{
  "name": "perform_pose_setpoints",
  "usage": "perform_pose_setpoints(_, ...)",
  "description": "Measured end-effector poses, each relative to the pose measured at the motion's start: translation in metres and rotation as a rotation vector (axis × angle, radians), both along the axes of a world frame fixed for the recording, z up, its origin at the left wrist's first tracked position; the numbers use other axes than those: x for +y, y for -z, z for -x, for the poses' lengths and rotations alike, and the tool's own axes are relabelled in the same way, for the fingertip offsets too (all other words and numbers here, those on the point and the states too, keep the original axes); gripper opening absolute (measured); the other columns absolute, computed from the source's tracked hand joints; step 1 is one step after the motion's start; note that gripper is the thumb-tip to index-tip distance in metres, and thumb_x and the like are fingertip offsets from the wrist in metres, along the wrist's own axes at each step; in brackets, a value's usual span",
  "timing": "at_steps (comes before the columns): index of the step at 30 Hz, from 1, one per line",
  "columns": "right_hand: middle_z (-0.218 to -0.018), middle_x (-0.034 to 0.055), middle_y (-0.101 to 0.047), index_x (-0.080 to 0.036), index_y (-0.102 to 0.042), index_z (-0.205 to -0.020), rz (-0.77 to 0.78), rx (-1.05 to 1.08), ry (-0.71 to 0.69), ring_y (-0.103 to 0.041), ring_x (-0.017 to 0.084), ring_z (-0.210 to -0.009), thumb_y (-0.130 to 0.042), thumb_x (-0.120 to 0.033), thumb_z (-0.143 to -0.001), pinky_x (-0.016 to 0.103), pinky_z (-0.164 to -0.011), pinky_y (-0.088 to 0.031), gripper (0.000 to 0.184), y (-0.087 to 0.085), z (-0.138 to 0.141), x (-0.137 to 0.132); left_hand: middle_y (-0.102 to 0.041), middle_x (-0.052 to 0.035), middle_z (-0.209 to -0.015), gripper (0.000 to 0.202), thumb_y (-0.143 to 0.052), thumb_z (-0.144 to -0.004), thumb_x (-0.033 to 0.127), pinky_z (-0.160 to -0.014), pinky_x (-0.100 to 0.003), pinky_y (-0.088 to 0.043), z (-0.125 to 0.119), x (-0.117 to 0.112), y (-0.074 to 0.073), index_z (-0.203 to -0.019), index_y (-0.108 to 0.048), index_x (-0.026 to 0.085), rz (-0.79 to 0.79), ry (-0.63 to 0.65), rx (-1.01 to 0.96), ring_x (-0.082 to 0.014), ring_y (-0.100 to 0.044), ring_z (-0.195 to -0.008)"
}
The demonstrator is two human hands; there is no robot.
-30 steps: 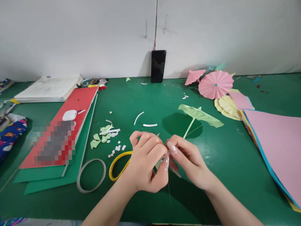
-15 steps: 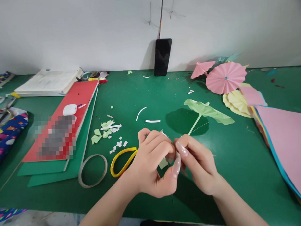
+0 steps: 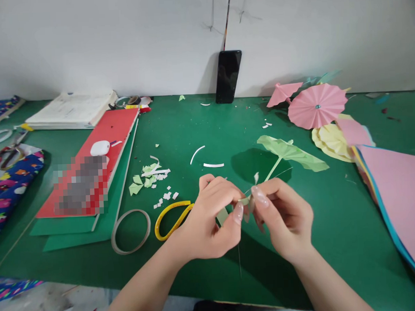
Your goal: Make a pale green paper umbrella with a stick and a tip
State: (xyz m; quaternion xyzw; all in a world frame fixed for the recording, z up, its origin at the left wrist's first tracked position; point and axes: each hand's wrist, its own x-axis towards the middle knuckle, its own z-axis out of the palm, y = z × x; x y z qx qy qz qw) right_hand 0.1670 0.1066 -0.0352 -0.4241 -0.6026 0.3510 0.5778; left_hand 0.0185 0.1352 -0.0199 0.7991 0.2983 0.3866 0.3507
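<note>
At the middle front of the table, my left hand is closed, its thumb and finger pinching a small pale green paper strip. My right hand is closed close beside it, fingertips almost touching the strip. From the right hand rises the thin stem of a light green pleated paper umbrella, tilted above the table with its shadow below. A small white tip sticks up above the right fingers. A fine thread or wire hangs below the hands. Another pale green piece shows behind my left hand.
Left lie a yellow loop, a tape ring, paper scraps and red card. A phone leans on the wall. Pink paper umbrellas stand back right, and stacked coloured sheets lie at the right.
My hands have drawn slightly apart, exposing the pale green strip between them. The white tip now shows above my right fingers. The whole view has shifted a little.
</note>
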Motion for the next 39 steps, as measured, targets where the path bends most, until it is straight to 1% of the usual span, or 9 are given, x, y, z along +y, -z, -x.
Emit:
perform_pose_setpoints(2, -0.066, -0.0024, -0.051, -0.022, -0.056, -0.084, -0.046, -0.006, 0.150, -0.048, 0.011, -0.055, -0.057, -0.018, -0.087, 0.027, -0.052, -0.042, 0.005, 0.000, -0.001, 0.003, -0.056, 0.0005, -0.068, 0.021, -0.037, -0.090, 0.019, -0.073, -0.034, -0.034, 0.002, 0.001, -0.001, -0.073, -0.049, 0.018, 0.106, 0.038, -0.043, -0.0135, -0.050, -0.069)
perform_pose_setpoints(4, -0.085, 0.0038, -0.054, -0.023, -0.059, -0.097, -0.116, -0.092, 0.239, -0.054, 0.019, -0.078, -0.063, -0.023, -0.082, 0.035, -0.068, -0.046, 0.016, -0.001, -0.004, 0.009, -0.055, 0.0003, -0.069, 0.023, -0.037, -0.093, 0.022, -0.070, -0.031, -0.038, 0.004, 0.003, 0.000, -0.076, -0.051, 0.018, 0.200, 0.074, -0.088, -0.0127, -0.049, -0.067)
perform_pose_setpoints(7, -0.112, 0.0101, -0.050, -0.022, -0.061, -0.104, -0.152, -0.217, 0.202, -0.049, 0.026, -0.109, -0.065, -0.025, -0.080, 0.044, -0.089, -0.042, 0.024, -0.002, -0.007, 0.015, -0.050, 0.0013, -0.067, 0.022, -0.037, -0.095, 0.025, -0.060, -0.027, -0.039, 0.005, 0.003, 0.002, -0.082, -0.052, 0.018, 0.311, 0.121, -0.097, -0.0104, -0.045, -0.059)
perform_pose_setpoints(9, -0.099, 0.0066, -0.057, -0.022, -0.062, -0.090, -0.106, -0.201, 0.131, -0.055, 0.022, -0.099, -0.062, -0.019, -0.083, 0.043, -0.093, -0.042, 0.007, -0.002, -0.008, 0.016, -0.044, 0.0027, -0.061, 0.024, -0.035, -0.097, 0.028, -0.052, -0.024, -0.035, 0.005, 0.003, 0.003, -0.083, -0.052, 0.018, 0.390, 0.147, -0.088, -0.0096, -0.040, -0.054)
perform_pose_setpoints(11, -0.075, 0.0003, -0.059, -0.022, -0.059, -0.078, -0.064, -0.169, 0.075, -0.057, 0.016, -0.076, -0.060, -0.016, -0.085, 0.041, -0.091, -0.044, 0.010, -0.002, -0.008, 0.015, -0.040, 0.0034, -0.059, 0.028, -0.034, -0.097, 0.032, -0.048, -0.023, -0.032, 0.005, 0.002, 0.005, -0.084, -0.052, 0.017, 0.484, 0.168, -0.115, -0.0093, -0.036, -0.052)
perform_pose_setpoints(13, -0.064, -0.0024, -0.056, -0.022, -0.058, -0.075, -0.038, -0.141, 0.052, -0.054, 0.014, -0.066, -0.059, -0.016, -0.086, 0.039, -0.085, -0.046, 0.013, -0.002, -0.008, 0.013, -0.039, 0.0035, -0.059, 0.029, -0.034, -0.097, 0.035, -0.047, -0.023, -0.032, 0.004, 0.002, 0.007, -0.085, -0.053, 0.017, 0.566, 0.196, -0.184, -0.0090, -0.035, -0.051)
perform_pose_setpoints(20, -0.066, -0.0013, -0.058, -0.021, -0.059, -0.074, 0.001, -0.128, 0.060, -0.054, 0.014, -0.068, -0.061, -0.015, -0.084, 0.031, -0.071, -0.045, 0.012, -0.003, -0.008, 0.012, -0.038, 0.0050, -0.061, 0.021, -0.039, -0.096, 0.029, -0.046, -0.022, -0.030, 0.006, 0.005, 0.005, -0.087, -0.052, 0.016, 0.668, 0.309, -0.296, -0.0065, -0.031, -0.049)
perform_pose_setpoints(31, -0.064, -0.0010, -0.057, -0.021, -0.057, -0.071, -0.064, -0.162, 0.114, -0.056, 0.015, -0.066, -0.062, -0.016, -0.083, 0.031, -0.063, -0.044, 0.014, -0.004, -0.007, 0.012, -0.040, 0.0051, -0.062, 0.013, -0.040, -0.093, 0.016, -0.045, -0.020, -0.029, 0.010, 0.005, 0.004, -0.089, -0.053, 0.016, 0.607, 0.293, -0.226, -0.0054, -0.034, -0.049)
perform_pose_setpoints(39, -0.066, -0.0013, -0.058, -0.021, -0.057, -0.072, -0.076, -0.170, 0.123, -0.057, 0.014, -0.067, -0.062, -0.013, -0.082, 0.029, -0.061, -0.043, 0.014, -0.004, -0.007, 0.011, -0.045, 0.0027, -0.063, 0.011, -0.043, -0.091, 0.021, -0.044, -0.021, -0.027, 0.007, 0.005, 0.000, -0.084, -0.050, 0.016, 0.561, 0.255, -0.197, -0.0068, -0.033, -0.051)
